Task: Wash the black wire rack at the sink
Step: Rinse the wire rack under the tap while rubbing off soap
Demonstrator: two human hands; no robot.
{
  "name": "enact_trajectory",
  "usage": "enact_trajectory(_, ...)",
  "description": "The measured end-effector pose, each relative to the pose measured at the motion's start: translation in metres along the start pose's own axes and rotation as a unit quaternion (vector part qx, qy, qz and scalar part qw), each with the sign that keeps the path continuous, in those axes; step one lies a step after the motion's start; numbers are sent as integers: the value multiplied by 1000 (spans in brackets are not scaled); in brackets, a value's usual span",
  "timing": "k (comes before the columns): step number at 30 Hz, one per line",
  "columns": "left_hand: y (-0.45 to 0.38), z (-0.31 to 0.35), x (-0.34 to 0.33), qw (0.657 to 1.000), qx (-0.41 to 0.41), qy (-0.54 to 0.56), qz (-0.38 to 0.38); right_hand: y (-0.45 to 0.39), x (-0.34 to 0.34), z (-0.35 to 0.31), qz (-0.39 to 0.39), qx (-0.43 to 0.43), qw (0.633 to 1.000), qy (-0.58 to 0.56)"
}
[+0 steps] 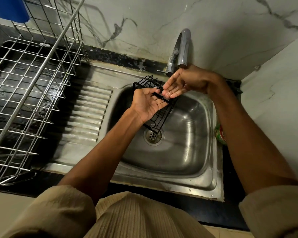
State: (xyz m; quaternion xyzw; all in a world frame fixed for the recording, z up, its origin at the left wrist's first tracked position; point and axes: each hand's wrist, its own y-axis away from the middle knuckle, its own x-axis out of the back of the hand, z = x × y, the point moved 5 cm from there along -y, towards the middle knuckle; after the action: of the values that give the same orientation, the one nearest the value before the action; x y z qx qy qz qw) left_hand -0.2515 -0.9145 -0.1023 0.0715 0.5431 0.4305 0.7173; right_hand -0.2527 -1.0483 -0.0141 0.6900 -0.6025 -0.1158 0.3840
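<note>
A black worktop (213, 213) runs along the marble wall, and set into it is a steel sink (193, 152) with a ribbed draining board (86, 115) on its left side. Over to the left stands a big steel dish rack (33, 83), with something blue (10, 9) sitting at its top corner. A chrome tap (182, 48) leans out from the wall over the basin. The black wire rack (162, 109) is up over the bowl, tilted, its lower end hanging just above the drain (152, 135). The left hand (148, 103), palm up, holds it from the near side, thumb curled over one black bar. The right hand (182, 83) sits cupped under the spout, fingers (172, 92) straight and wet, their tips at the rack's upper edge; whether they actually touch it is hard to tell. Something green (219, 134) peeks from behind the right forearm
</note>
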Motion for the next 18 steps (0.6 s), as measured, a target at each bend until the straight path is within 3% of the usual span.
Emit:
enact_trajectory(4,1,-4,-9,993,-5,114,-15,2,4,0,16,-20,998,49)
enact_trajectory(9,5,-3,-16,987,-28,161,-8,8,10,-3,57,-19,998,37)
enact_trajectory(14,-3,-7,-6,993,-21,115,10,8,11,-2,84,-19,995,59)
enact_trajectory(18,-3,-7,0,999,-22,25,30,3,8,-1,64,8,998,12)
